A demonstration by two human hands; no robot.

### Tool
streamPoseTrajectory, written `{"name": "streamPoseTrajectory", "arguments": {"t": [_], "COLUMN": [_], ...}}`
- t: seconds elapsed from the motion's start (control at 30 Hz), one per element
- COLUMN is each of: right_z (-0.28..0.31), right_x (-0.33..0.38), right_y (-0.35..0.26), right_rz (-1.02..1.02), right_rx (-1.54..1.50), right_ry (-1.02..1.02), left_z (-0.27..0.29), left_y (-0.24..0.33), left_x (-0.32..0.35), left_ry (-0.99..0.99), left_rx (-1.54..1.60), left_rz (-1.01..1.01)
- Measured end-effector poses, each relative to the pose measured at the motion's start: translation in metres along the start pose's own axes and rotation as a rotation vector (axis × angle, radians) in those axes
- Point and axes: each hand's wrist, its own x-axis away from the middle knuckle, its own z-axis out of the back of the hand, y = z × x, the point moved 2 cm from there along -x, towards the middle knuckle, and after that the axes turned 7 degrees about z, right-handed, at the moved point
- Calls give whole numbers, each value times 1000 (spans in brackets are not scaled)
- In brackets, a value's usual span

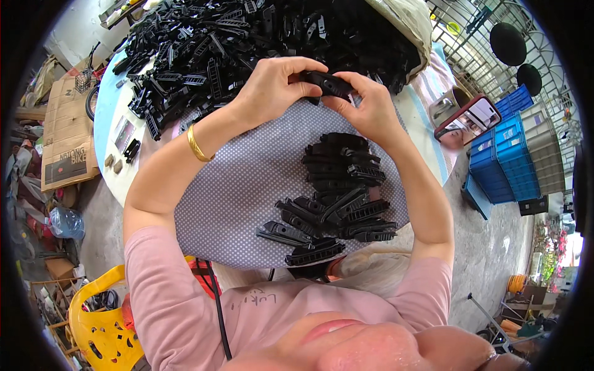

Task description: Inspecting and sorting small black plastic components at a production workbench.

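Between my two hands I hold a black plastic part [331, 85], long and narrow with a raised middle. My left hand [272, 86] pinches its left end between thumb and fingers. The right end is gripped by my right hand [366, 106], thumb below and fingers above. Just beyond my hands spreads a big heap of loose black plastic parts [213, 46], some with ladder-like slots. Nearer to me, on the dotted grey cloth [229, 204], lies a smaller pile of black parts [337, 204], its far end stacked in a row and its near end looser.
A phone [468, 120] leans on a metal cup [450, 102] at the table's right. Small stones [114, 164] lie at the left edge. Blue crates [504, 157] stand right; a yellow chair [102, 321] and a cardboard box [68, 133] are at left. A pale sack [411, 25] borders the heap.
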Motion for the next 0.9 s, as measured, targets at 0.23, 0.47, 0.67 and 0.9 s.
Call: {"name": "streamPoseTrajectory", "arguments": {"t": [0.23,0.47,0.67,0.9], "right_z": [1,-1,-29,-32], "right_x": [1,-3,-8,-8], "right_y": [3,46,31,31], "right_rz": [-88,-230,-15,26], "right_rx": [-49,-400,22,118], "right_ry": [10,40,-70,-76], "left_z": [2,-27,-41,-35], "left_y": [-3,-19,-18,0], "left_x": [-3,7,24,26], "left_ry": [-38,-321,-330,-416], "left_rx": [186,120,-160,-286], "left_rz": [11,287,-126,-137]}}
